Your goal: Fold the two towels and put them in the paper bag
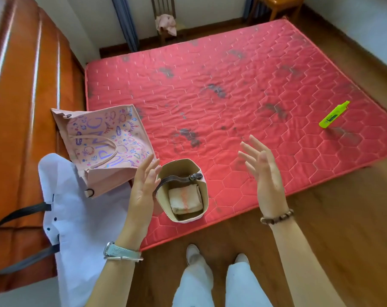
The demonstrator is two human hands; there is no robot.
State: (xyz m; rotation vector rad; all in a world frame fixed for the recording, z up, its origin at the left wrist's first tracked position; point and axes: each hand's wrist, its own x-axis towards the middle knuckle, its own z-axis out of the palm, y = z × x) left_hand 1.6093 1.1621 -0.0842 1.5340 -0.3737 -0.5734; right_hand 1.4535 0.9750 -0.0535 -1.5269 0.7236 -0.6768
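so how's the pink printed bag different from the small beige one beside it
The pink bag lies on its side; the beige bag stands upright, mouth open. The pink bag is covered in colourful doodles; the beige bag is plain, with a dark strap across its mouth. A folded towel shows inside the beige bag; the pink bag's inside is hidden. Both rest on the red mattress.
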